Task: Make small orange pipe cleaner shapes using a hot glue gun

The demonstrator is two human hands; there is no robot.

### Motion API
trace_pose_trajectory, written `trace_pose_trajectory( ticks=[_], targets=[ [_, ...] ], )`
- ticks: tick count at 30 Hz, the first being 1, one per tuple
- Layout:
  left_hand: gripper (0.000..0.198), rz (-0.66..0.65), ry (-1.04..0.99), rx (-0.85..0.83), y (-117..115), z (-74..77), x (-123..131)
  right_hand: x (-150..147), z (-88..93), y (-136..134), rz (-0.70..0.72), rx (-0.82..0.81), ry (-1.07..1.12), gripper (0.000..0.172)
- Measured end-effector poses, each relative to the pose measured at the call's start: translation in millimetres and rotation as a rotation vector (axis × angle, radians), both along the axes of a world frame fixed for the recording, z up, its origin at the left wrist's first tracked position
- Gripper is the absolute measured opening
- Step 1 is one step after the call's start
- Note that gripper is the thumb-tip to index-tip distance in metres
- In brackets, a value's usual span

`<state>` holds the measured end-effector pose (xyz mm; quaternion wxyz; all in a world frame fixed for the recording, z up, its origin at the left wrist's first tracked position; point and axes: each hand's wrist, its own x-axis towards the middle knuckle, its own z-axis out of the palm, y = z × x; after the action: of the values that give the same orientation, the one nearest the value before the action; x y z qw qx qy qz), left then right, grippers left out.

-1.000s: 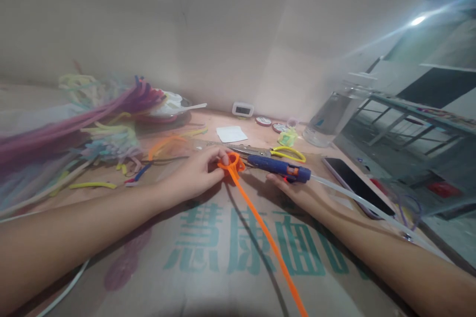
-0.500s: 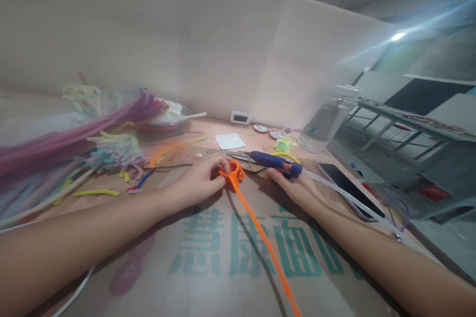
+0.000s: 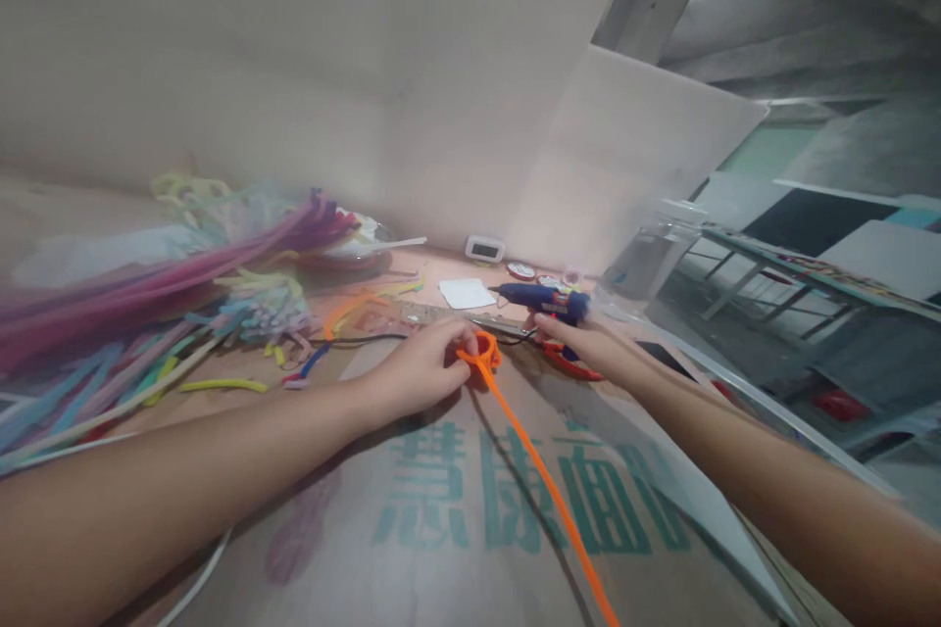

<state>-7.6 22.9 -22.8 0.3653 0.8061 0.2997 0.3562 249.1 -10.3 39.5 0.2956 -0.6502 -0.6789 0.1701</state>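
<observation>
An orange pipe cleaner (image 3: 540, 475) is bent into a ring at its far end, and its long tail runs toward me over the cardboard. The fingertips of my left hand (image 3: 422, 367) pinch that ring. To the right, my right hand (image 3: 580, 343) is wrapped round the handle of a blue glue gun (image 3: 540, 298), raised above the table. The gun's dark nozzle points left, over a white square (image 3: 467, 293). Below my right hand lies a red curved handle (image 3: 573, 365), partly hidden.
Bundles of coloured pipe cleaners (image 3: 250, 304) fill the left side. A small digital clock (image 3: 485, 249) and round tins (image 3: 520, 270) stand at the back. A clear jar (image 3: 643, 265) is at the right, with a phone (image 3: 666, 360) partly behind my right arm.
My right hand has closed on the glue gun and lifted it off the table. My left hand still pinches the orange ring. The view has shifted slightly.
</observation>
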Motion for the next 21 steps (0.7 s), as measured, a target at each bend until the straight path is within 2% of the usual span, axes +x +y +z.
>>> trace_pose_trajectory(
  ticks=[2, 6, 11, 16, 21],
  targets=[
    [0.016, 0.003, 0.017, 0.013, 0.0, 0.3, -0.4, -0.8, 6.1, 15.7, 0.054, 0.013, -0.040, 0.043],
    [0.017, -0.014, 0.010, 0.034, -0.4, 1.7, -0.4, -6.8, 11.0, 51.7, -0.147, -0.044, -0.191, 0.041],
    [0.020, -0.027, 0.001, 0.047, -1.0, 3.6, 0.0, -19.3, -0.5, 84.1, -0.180, -0.085, -0.177, 0.034],
    [0.019, -0.030, 0.012, 0.057, -2.3, 6.4, -0.7, -24.2, -15.5, 97.2, -0.143, -0.107, -0.218, 0.031],
    [0.020, -0.054, -0.025, 0.004, -2.1, 6.0, -0.1, -23.1, -15.5, 90.2, -0.102, -0.093, -0.287, 0.040]
  ],
)
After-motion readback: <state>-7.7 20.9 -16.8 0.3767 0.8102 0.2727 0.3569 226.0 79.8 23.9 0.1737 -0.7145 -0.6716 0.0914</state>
